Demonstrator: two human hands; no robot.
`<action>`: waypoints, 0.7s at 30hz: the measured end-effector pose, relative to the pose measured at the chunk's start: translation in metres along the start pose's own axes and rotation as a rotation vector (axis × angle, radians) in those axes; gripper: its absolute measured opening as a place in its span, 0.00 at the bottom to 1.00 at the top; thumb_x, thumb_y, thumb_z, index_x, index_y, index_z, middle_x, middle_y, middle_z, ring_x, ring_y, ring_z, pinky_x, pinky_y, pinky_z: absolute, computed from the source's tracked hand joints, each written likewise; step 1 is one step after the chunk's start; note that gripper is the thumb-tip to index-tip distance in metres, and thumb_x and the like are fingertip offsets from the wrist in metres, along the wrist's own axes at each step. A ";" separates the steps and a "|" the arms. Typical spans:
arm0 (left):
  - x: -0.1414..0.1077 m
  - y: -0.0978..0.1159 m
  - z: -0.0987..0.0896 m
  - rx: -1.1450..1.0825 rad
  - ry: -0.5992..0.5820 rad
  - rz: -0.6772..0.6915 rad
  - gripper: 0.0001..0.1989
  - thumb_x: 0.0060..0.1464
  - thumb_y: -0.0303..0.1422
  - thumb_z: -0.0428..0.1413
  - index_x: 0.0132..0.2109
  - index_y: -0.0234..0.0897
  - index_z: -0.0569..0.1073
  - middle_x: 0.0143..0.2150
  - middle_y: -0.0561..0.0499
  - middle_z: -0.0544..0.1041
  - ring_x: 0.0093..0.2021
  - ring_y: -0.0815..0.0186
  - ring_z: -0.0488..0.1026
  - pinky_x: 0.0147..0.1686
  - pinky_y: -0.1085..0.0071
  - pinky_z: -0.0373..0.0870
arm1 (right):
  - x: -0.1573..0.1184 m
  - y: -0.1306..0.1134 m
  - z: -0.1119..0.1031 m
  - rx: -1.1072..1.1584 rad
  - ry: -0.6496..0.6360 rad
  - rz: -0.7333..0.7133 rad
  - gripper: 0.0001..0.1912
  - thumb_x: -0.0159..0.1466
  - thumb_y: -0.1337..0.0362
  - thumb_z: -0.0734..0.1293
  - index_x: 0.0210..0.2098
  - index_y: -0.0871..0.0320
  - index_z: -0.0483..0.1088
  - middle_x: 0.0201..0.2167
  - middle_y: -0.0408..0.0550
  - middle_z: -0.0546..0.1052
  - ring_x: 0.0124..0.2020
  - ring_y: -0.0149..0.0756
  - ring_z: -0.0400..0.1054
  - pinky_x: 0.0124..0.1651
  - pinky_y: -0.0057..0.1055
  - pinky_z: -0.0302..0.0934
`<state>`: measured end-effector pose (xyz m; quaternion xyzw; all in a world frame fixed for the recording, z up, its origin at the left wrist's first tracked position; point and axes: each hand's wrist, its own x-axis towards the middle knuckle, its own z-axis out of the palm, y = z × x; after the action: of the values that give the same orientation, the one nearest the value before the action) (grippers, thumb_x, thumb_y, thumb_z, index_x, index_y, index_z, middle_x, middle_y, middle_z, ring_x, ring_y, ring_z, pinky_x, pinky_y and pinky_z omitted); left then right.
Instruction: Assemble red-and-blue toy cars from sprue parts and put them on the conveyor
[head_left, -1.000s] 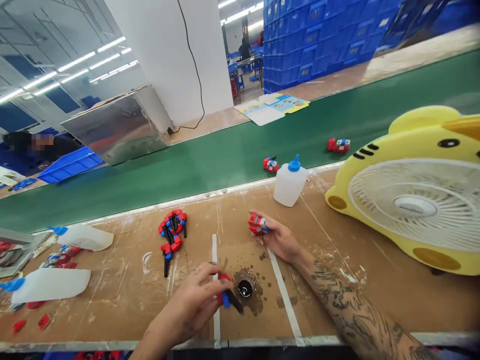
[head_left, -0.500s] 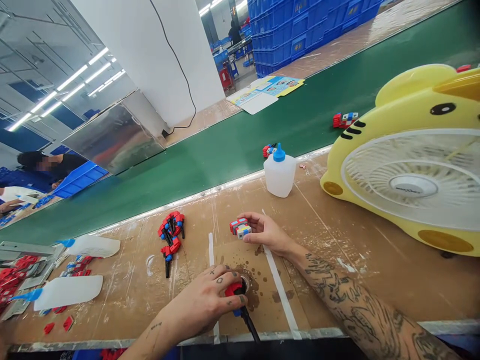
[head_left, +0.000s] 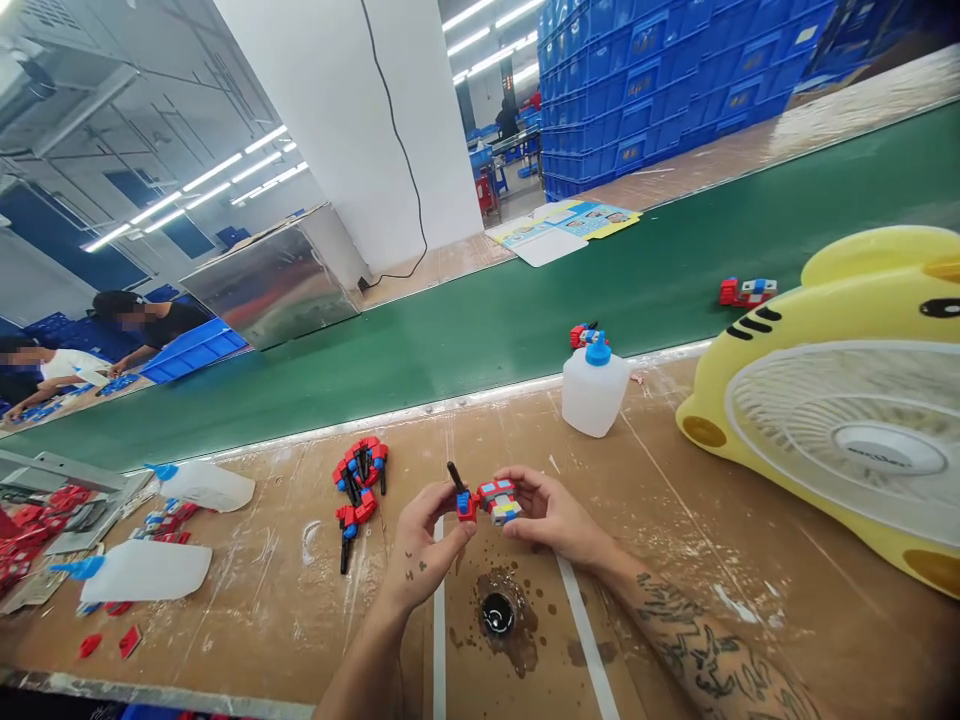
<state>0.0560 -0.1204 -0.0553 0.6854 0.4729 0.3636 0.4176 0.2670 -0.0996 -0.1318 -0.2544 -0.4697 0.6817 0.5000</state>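
Note:
My left hand (head_left: pixel 427 545) pinches a red and blue toy arm (head_left: pixel 466 503) with a black rod that points up and to the left. Fingers of my right hand (head_left: pixel 551 515) are closed on a red, white and blue toy body (head_left: pixel 499 500). The two pieces meet, or nearly so, between my hands; the exact contact is too small to tell. Below them a small round cup of dark liquid (head_left: pixel 497 614) sits among wet spots on the brown table (head_left: pixel 645 640). Left of my hands lies a pile of red and blue arms with black rods (head_left: pixel 360 475).
A white bottle (head_left: pixel 596 395) stands behind my right hand, near the green belt (head_left: pixel 420 345). The yellow fan (head_left: pixel 709 370) fills the right side. Two bottles lie at left beside red parts (head_left: pixel 129 640). Two people work far left.
My left hand has lifted the toy arm from the cup and brought it to the toy body in my right hand. The camera view has shifted, and the cup is now uncovered.

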 end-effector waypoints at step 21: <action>0.136 0.015 0.050 0.657 -0.041 -0.074 0.20 0.49 0.37 0.61 0.49 0.37 0.70 0.36 0.52 0.76 0.36 0.64 0.73 0.36 0.72 0.67 | 0.000 0.003 0.001 -0.791 0.480 -0.224 0.49 0.58 0.56 0.73 0.70 0.52 0.45 0.57 0.57 0.70 0.55 0.53 0.68 0.58 0.53 0.63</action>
<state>0.1454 -0.0054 -0.0469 0.7730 0.5809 0.1623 0.1969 0.2648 -0.1004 -0.1334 -0.5234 -0.5890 0.3143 0.5294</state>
